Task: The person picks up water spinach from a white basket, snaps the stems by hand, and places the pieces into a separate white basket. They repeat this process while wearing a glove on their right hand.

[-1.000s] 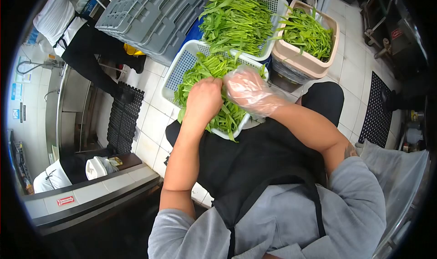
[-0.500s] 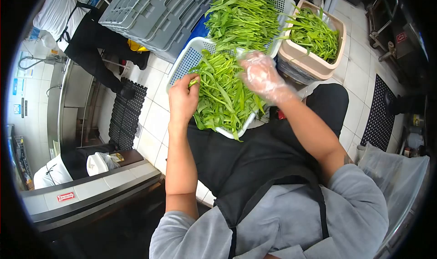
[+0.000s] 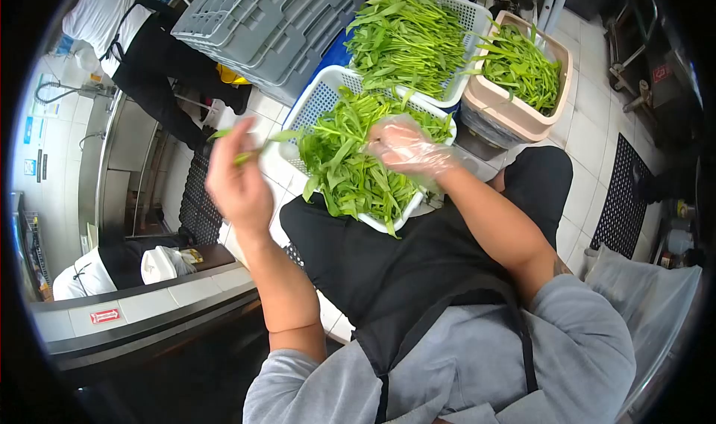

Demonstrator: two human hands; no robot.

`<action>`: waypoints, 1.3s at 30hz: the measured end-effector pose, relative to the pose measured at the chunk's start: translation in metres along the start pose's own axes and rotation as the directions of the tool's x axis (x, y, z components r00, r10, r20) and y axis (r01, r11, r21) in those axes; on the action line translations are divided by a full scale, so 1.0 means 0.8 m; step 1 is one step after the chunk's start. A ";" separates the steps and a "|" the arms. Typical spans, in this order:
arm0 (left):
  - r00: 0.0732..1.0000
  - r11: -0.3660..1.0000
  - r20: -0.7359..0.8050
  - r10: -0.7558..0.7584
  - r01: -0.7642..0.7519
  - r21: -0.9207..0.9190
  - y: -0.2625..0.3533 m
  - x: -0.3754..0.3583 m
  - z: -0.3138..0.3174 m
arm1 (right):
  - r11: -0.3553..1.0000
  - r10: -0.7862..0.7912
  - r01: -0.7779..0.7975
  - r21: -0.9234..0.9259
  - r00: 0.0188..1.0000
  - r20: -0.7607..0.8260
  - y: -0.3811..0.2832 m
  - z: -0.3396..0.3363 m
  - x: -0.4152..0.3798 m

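Observation:
Long-stemmed leafy greens, resembling water spinach (image 3: 358, 174), fill the near white plastic basket (image 3: 317, 96) by my knees. My left hand (image 3: 242, 181), bare and partly blurred, is raised left of that basket. Its fingers are closed around a green stem (image 3: 240, 158) with leafy bits sticking out on both sides. Over the basket, my right hand (image 3: 409, 146) wears a clear plastic glove. Its fingers are curled onto the pile, pinching some greens; the fingertips are partly hidden among the leaves.
Behind stands a second white basket (image 3: 477, 25) with neatly bundled greens. To its right, a beige tub (image 3: 514, 122) holds loose greens. Grey crates (image 3: 272, 25) are stacked back left. Another person (image 3: 160, 47) stands at the left by a steel counter (image 3: 123, 152). White tiles (image 3: 585, 99) cover the floor.
My left hand has lifted away from the basket's left edge, up and to the left, carrying a green stem. My right hand has shifted left and lower over the near pile.

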State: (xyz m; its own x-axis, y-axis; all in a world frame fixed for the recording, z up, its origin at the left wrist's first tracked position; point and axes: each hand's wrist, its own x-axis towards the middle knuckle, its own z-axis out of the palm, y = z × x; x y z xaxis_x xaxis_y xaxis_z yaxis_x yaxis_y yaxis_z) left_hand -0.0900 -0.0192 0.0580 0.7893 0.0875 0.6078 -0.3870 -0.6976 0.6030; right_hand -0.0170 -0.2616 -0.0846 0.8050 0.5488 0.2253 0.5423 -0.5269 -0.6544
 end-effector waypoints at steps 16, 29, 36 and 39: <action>0.984 0.967 0.173 0.042 -0.083 0.239 -0.026 -0.017 0.095 | 0.921 -0.321 0.364 -0.139 0.911 0.257 0.094 -0.027 0.016; 0.729 0.890 0.618 -0.294 -0.027 0.455 -0.052 -0.027 0.125 | 0.994 -0.110 0.101 -0.043 0.942 -0.318 0.024 -0.060 0.022; 0.935 0.944 0.289 -0.206 0.111 0.312 -0.094 -0.024 0.107 | 0.987 -0.159 0.159 -0.010 0.987 0.018 0.036 -0.041 0.009; 0.973 0.948 -0.191 -0.129 0.178 0.264 -0.092 -0.017 0.081 | 0.996 0.019 -0.034 0.084 0.984 0.175 0.031 -0.059 0.010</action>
State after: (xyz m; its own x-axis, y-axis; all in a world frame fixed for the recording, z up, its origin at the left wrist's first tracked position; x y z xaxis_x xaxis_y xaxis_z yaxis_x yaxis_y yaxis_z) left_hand -0.0413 -0.0149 -0.0281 0.7270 0.3111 0.6121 -0.1008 -0.8334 0.5433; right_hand 0.0142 -0.3012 -0.0649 0.7606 0.6438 0.0835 0.4926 -0.4885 -0.7203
